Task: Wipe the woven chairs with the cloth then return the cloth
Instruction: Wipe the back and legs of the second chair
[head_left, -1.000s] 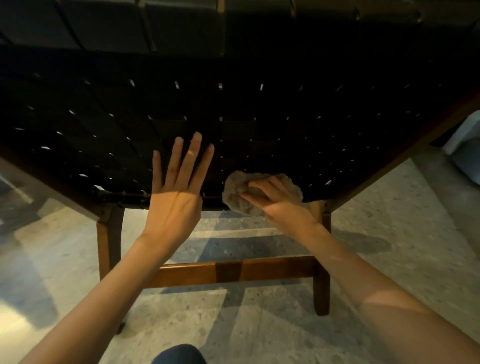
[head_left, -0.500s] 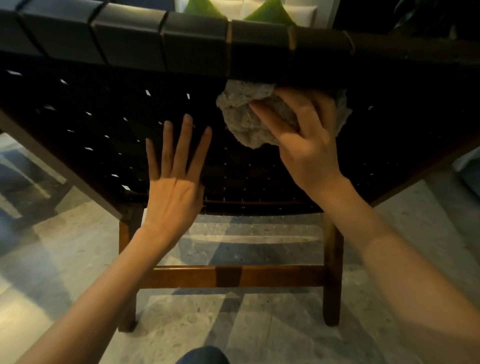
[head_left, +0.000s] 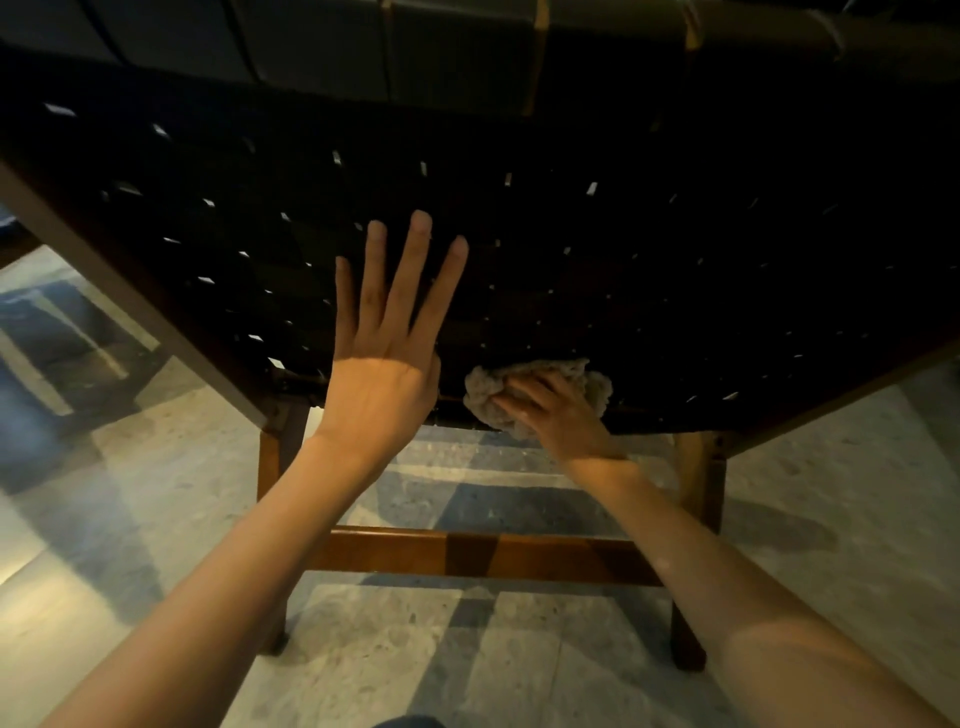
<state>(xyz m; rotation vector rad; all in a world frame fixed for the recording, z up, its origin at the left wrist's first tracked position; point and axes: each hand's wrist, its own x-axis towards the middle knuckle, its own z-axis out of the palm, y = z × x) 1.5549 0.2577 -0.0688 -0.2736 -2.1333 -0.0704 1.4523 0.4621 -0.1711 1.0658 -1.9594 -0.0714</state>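
A woven chair with dark straps and a wooden frame fills the upper view, seen from behind its back. My left hand lies flat on the weave with fingers spread, holding nothing. My right hand presses a bunched beige cloth against the lower edge of the woven back, just right of my left hand. Part of the cloth is hidden under my fingers.
The chair's wooden legs and a cross rail stand on a pale speckled stone floor. Open floor lies to the left and right of the chair. A dark shape shows at the bottom edge.
My right hand swept the cloth up to the top of the chair back, then back down to its lower edge. My left hand stayed flat on the weave.
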